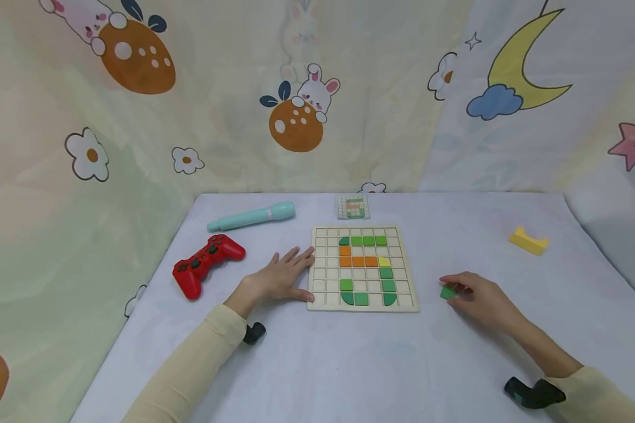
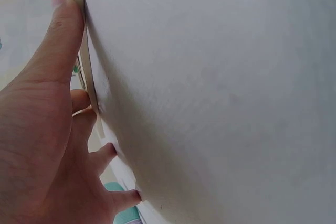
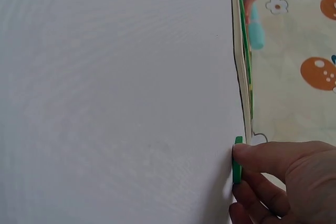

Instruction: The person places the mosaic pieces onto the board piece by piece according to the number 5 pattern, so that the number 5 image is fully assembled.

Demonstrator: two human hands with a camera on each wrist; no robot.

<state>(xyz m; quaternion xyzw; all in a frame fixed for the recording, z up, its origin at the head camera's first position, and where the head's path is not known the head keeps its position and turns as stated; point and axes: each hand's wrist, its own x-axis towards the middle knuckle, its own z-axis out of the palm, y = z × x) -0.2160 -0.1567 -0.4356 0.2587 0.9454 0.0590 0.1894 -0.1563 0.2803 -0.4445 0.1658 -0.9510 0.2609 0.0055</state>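
A square wooden grid board (image 1: 325, 275) lies mid-table, with green, orange and yellow tiles set in some of its cells. At its left edge rests my left hand (image 1: 280, 276), fingers spread and straight; in the left wrist view the thumb (image 2: 60, 35) lies along the board's side. To the right of the board, apart from it, my right hand (image 1: 478, 299) pinches a green tile (image 1: 447, 292) just at the tabletop. The right wrist view shows the thumb against this green tile (image 3: 238, 160), with the other fingers curled behind it.
A small pattern card (image 1: 353, 207) lies behind the board. On the left are a red game controller (image 1: 206, 263) and a teal pen-shaped object (image 1: 251, 217). A yellow notched block (image 1: 529, 241) sits at the far right. A printed curtain (image 1: 381, 117) hangs behind the table.
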